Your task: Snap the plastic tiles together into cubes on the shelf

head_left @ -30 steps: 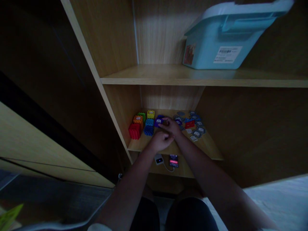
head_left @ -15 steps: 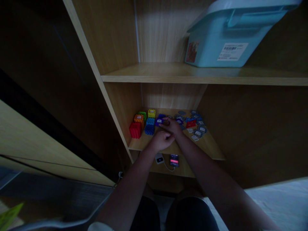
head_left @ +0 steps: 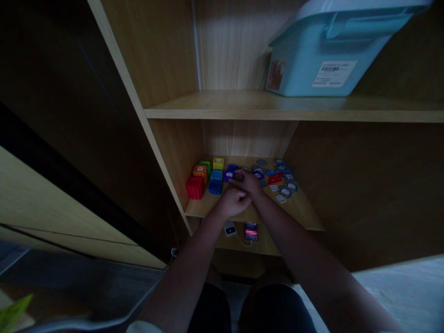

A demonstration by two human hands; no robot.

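My right hand (head_left: 249, 181) reaches over the lower shelf, its thumb and a finger at the right edge of the purple plastic pieces (head_left: 229, 175); it appears to grip one. Just in front of it, close against the right wrist, is my left hand (head_left: 234, 202) with curled fingers. Whatever those fingers may hold is hidden. Left of the purple pieces stand stacks of toothed plastic pieces: dark blue (head_left: 215, 187), light blue (head_left: 216, 175), yellow (head_left: 218, 163), orange (head_left: 200, 171), green (head_left: 207, 165) and red (head_left: 195, 188).
Loose grey-blue pieces (head_left: 286, 191) and a red piece (head_left: 275, 178) lie on the right of the shelf (head_left: 305, 215). Below, a phone (head_left: 251, 231) is cabled to a white device (head_left: 229, 228). A light-blue bin (head_left: 305, 64) stands on the upper shelf (head_left: 229, 112).
The view has shifted very slightly. Both hands and the pieces stay where they were.
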